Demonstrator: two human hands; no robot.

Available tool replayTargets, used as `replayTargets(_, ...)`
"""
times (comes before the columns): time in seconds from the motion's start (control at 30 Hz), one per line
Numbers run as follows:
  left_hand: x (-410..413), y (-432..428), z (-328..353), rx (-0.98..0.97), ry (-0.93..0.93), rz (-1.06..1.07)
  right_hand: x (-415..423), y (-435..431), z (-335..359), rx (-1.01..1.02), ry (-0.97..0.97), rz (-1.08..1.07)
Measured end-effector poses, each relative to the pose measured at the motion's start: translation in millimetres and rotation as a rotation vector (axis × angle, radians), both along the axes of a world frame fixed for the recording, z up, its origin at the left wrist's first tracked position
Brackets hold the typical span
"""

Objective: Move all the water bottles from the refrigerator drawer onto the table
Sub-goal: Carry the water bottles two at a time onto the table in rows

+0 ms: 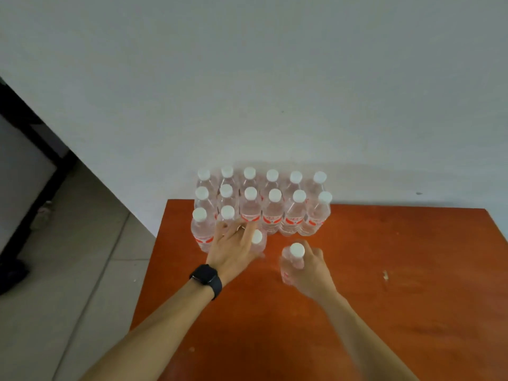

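Observation:
Several clear water bottles with white caps and red labels (pixel 272 213) stand upright in rows at the far left of the orange table (pixel 384 270), against the wall. My left hand (pixel 233 248), with a black watch on the wrist, grips one bottle (pixel 258 240) at the front of the group. My right hand (pixel 308 270) holds another bottle (pixel 292 259) upright, a little in front of the rows and apart from them. The refrigerator drawer is out of view.
A plain grey wall (pixel 275 78) rises behind the table. To the left lies a tiled floor (pixel 68 270) with a dark-framed piece of furniture (pixel 24 149). The table's left edge runs close to my left forearm.

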State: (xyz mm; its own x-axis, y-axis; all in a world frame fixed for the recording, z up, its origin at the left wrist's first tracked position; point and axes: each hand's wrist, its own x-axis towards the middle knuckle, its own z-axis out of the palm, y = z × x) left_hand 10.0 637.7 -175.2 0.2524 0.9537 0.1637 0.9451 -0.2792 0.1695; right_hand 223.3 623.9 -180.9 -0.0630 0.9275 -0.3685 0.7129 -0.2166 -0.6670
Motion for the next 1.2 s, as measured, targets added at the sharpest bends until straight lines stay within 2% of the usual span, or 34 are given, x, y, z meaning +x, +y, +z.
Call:
replayTargets(0.1, -6, 26, 0, 0.099, 0.094, -0.059, -15, 30, -1, 0.079, 0.066, -0.072)
replayTargets(0.2, -10, 41, -4, 0.09, 0.142, -0.071, -33, 46, -4, 0.147, 0.109, -0.131)
replayTargets(0.4, -18, 48, -8, 0.025, 0.271, -0.064, -48, 52, -12, 0.075, 0.195, -0.201)
replayTargets(0.53, -25, 53, 0, -0.063, 0.256, -0.11, -39, 53, -12, -0.025, 0.212, -0.13)
replayTargets(0.67, -23, 57, 8, -0.122, 0.226, -0.054, -42, 49, -16, -0.069, 0.238, -0.104)
replayTargets(0.97, -13, 65, 17, -0.168, 0.245, 0.001, -47, 44, -23, -0.061, 0.334, -0.242)
replayTargets(1.03, -12, 65, 17, -0.177, 0.248, -0.001, -43, 44, -25, -0.11, 0.391, -0.25)
replayTargets(1.2, -13, 64, 24, -0.221, 0.253, -0.028, -33, 48, -33, -0.21, 0.67, -0.171)
